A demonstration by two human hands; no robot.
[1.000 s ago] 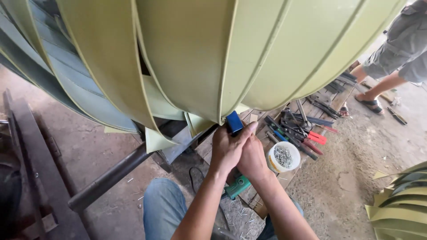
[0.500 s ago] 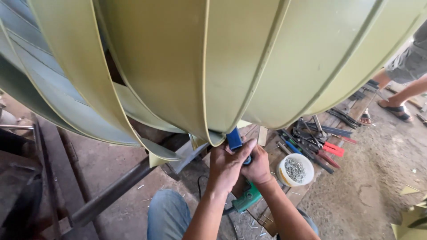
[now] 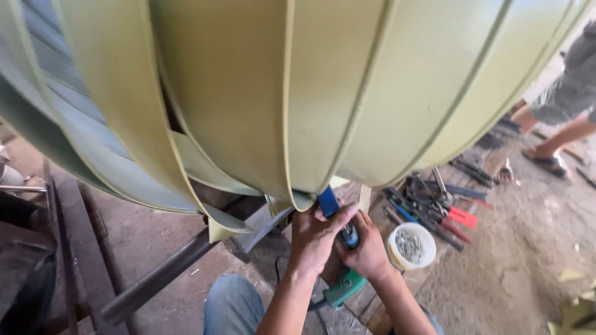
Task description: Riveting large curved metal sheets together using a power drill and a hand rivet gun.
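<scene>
Two bare forearms rise from the lower middle of the frame, without sleeves, watch or rings. The left hand (image 3: 313, 239) and right hand (image 3: 367, 251) wear no gloves. Lower centre, a knee in faded blue denim jeans (image 3: 231, 305).

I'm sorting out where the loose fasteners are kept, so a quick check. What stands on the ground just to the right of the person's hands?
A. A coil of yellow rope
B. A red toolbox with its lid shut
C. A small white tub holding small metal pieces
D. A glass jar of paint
C: a small white tub with small grey metal pieces inside stands beside the right hand, near the scattered hand tools.
</scene>
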